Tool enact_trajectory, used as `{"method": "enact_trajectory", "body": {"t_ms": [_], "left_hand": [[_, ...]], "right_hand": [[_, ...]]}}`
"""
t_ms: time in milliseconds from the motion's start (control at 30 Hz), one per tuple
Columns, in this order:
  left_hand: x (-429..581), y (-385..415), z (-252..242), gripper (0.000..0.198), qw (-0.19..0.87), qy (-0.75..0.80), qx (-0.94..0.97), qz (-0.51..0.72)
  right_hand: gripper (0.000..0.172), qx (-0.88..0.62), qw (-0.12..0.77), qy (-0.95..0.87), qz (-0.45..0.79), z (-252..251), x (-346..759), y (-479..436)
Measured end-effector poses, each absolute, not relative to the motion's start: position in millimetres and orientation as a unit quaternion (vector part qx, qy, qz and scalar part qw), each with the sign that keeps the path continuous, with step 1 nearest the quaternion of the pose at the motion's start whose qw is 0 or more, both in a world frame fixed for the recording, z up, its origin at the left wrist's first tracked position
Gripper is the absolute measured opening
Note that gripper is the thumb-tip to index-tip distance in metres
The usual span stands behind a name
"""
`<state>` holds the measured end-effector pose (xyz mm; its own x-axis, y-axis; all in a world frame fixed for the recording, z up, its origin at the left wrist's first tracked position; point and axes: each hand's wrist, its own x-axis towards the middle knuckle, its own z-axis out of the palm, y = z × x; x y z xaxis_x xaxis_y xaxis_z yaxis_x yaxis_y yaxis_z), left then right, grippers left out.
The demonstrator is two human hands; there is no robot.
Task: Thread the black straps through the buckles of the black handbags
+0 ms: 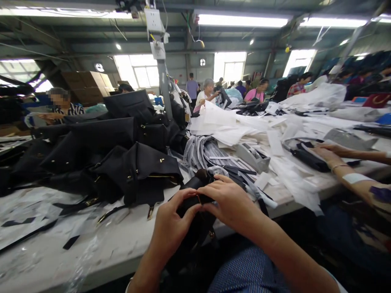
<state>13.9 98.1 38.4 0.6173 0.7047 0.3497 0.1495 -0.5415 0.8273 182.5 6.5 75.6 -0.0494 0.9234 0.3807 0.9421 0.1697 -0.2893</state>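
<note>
Right in front of me, at the table's edge, a black bag (198, 231) rests partly over my lap. My left hand (173, 217) curls around its near side, with thumb and fingers closed on the black material. From the other side my right hand (232, 201) pinches the same spot, and the fingertips of both hands nearly meet. Between them shows a small gold-coloured piece (198, 198), too small to name. A metal fitting (211, 234) glints lower on the bag. Much of the bag is hidden behind my hands.
Black bags (146, 162) with gold fittings are piled at the left. Grey-white strips (198, 150), a tape dispenser (252, 156) and white sheets (220, 122) lie ahead. At the right, a co-worker's hands (328, 152) work on a black item (311, 158). A post (164, 89) rises behind.
</note>
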Motion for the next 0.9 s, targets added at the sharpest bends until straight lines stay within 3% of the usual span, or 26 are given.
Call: {"method": "enact_trajectory", "body": {"t_ms": [167,567,667,800,900], "left_hand": [[-4.2,100.4,28.7,0.019,0.411,0.352,0.747,0.387],[-137.0,155.9,-15.0,0.043,0.458,0.557,0.345,0.601],[-131.4,149.8,-3.5,0.042,0.495,0.502,0.314,0.635],[-88.1,133.3,29.2,0.042,0.531,0.387,0.371,0.656],[-50.4,125.6,50.7,0.035,0.524,0.325,0.444,0.650]], "right_hand": [[0.026,-0.643,0.251,-0.722,-0.037,78.8,182.0,8.4],[0.023,-0.636,0.264,-0.725,0.009,75.2,198.5,21.7],[0.028,-0.625,0.299,-0.719,0.057,80.6,195.8,26.5],[0.060,-0.541,0.334,-0.745,0.201,105.2,181.9,28.4],[0.045,-0.476,0.346,-0.722,0.365,124.5,174.7,29.7]]}}
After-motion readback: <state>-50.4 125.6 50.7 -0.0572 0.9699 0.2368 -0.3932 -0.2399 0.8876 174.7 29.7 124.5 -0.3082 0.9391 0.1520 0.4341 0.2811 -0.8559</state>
